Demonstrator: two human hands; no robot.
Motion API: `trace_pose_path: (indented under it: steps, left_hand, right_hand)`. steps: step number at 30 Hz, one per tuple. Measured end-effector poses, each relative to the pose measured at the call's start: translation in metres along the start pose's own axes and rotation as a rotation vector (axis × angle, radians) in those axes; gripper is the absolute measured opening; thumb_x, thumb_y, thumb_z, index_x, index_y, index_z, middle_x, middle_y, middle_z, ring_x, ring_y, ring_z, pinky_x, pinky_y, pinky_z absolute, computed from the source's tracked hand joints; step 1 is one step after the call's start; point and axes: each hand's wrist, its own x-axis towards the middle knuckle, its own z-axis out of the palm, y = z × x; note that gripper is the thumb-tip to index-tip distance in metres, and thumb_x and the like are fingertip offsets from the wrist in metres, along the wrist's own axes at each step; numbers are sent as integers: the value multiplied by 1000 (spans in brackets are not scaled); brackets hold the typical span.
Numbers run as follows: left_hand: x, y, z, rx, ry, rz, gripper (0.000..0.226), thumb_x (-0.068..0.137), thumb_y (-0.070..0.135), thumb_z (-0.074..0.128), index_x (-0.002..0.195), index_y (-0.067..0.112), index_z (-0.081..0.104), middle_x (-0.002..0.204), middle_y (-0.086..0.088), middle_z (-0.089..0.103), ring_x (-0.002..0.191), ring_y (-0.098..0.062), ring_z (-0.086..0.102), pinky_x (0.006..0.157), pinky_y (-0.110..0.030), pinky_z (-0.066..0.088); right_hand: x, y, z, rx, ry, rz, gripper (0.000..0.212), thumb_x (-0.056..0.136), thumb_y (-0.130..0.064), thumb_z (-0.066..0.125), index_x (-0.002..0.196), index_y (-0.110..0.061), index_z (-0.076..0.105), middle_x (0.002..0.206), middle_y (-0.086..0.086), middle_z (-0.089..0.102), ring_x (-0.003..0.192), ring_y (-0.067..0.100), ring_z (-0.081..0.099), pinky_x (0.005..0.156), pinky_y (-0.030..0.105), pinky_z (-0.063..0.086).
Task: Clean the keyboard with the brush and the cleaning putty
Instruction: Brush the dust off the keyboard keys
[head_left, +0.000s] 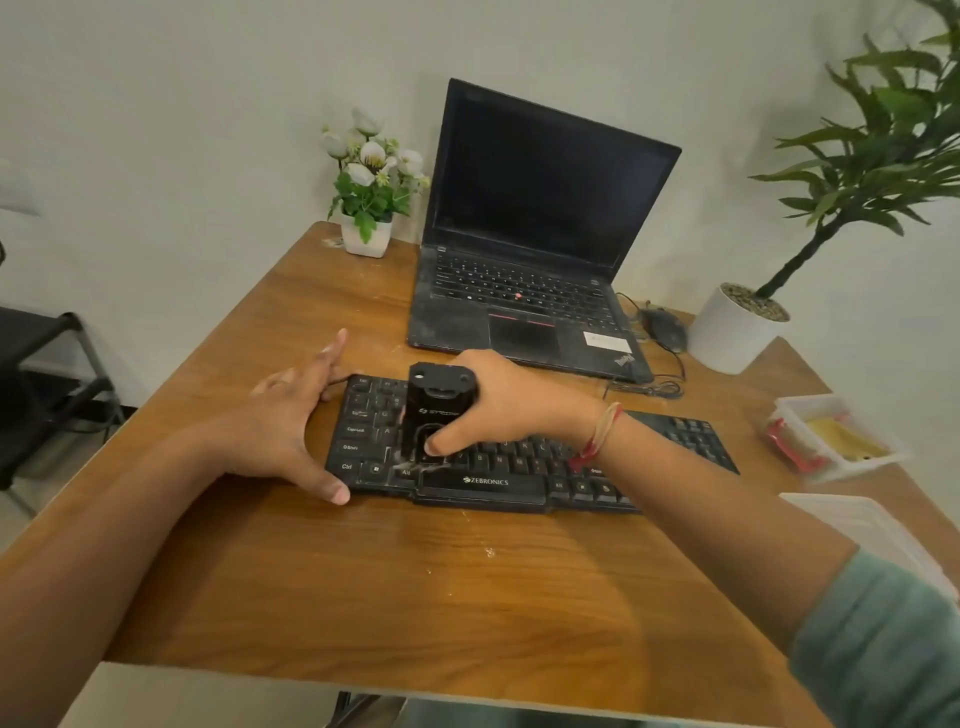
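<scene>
Nearest me are my forearms: the left one bare, coming in from eight o'clock, the right one in a teal sleeve (883, 639) from four o'clock. Off the counter's left edge, at nine o'clock, a black metal frame (47, 358) stands on the floor.

My left hand (291, 431) lies spread with straight fingers against the left end of the keyboard (498, 480), thumb at its near corner and fingers by its far corner. The black keyboard lies across the middle of the counter (415, 597), with pale dust among its left keys. My right hand (514, 400) grips the brush (436, 410), a black block standing on the keys left of the keyboard's middle. The thumb presses its front and the fingers wrap behind.

At eleven o'clock from the keyboard a white pot of flowers (366, 236) sits by the far left corner. At twelve, just behind the keyboard, an open laptop (540, 234) with a dark screen closes off the way forward. At one o'clock a black mouse (665, 327) and its coiled cable (649, 387) lie beside the laptop, then comes a large white plant pot (732, 338) at the far right edge. At three o'clock a clear tub (831, 436) holds something yellow and something red; I cannot tell whether that is the putty.

The counter is brown wood grain with a few crumbs (488, 552) in front of the keyboard. Its widest open stretch lies between the keyboard and the near edge. A pale wall (182, 130) stands behind.
</scene>
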Motion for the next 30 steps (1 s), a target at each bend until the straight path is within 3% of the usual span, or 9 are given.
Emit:
trace_pose_path:
  steps: [3, 7, 10, 14, 20, 23, 26, 30]
  left_hand:
    - [1, -1, 1, 5, -3, -2, 148, 28, 76, 73, 130, 52, -32, 144, 20, 18, 116, 13, 11, 108, -23, 1]
    - [3, -1, 1, 8, 7, -18, 147, 26, 75, 74, 126, 55, -33, 132, 25, 15, 137, -6, 10, 111, -28, 3]
    - [7, -10, 3, 15, 45, 7, 149, 24, 79, 74, 126, 57, -33, 140, 24, 12, 140, -11, 8, 113, -31, 2]
    - [13, -25, 6, 31, 91, 40, 156, 24, 81, 76, 134, 54, -30, 153, 11, 23, 145, -20, 8, 118, -48, 6]
    - [16, -29, 7, 33, 107, 61, 158, 22, 80, 78, 137, 53, -27, 145, 15, 30, 141, -17, 20, 117, -48, 12]
    - [17, -33, 7, 38, 120, 59, 159, 21, 80, 78, 137, 53, -27, 150, 14, 25, 142, -19, 18, 117, -48, 12]
    - [16, -31, 7, 45, 115, 65, 158, 22, 80, 77, 136, 53, -28, 145, 18, 25, 138, -10, 18, 116, -39, 9]
    - [15, -28, 7, 22, 106, 79, 153, 21, 83, 74, 134, 56, -27, 141, 22, 25, 132, 0, 15, 114, -33, 7]
  right_hand:
    - [-19, 23, -14, -22, -8, 34, 29, 70, -15, 78, 89, -2, 60, 82, 10, 66, 73, 23, 64, 61, 32, 51]
    - [-48, 56, -34, -67, -15, 70, 42, 63, -31, 76, 95, -8, 63, 88, 6, 69, 80, 19, 67, 70, 38, 58]
    - [-74, 81, -48, -66, -14, 155, 34, 68, -22, 76, 95, -7, 62, 86, 9, 69, 77, 21, 67, 68, 34, 56]
    - [-113, 110, -68, -106, -5, 250, 26, 71, -16, 76, 95, -14, 65, 82, 1, 70, 75, 13, 67, 69, 30, 57]
    - [-174, 159, -95, -55, 92, 410, 27, 71, -6, 77, 90, -20, 64, 80, -3, 71, 78, 8, 67, 68, 20, 51]
    - [-189, 177, -103, -77, 116, 456, 24, 70, -5, 78, 87, -16, 65, 78, 3, 71, 75, 13, 67, 65, 22, 53]
    - [-194, 186, -109, -85, 116, 488, 33, 63, -19, 81, 92, -13, 66, 82, 6, 72, 76, 18, 68, 66, 31, 57]
    - [-201, 189, -117, -153, 119, 531, 24, 68, -5, 79, 87, -10, 64, 79, 4, 69, 65, 4, 63, 58, 16, 49]
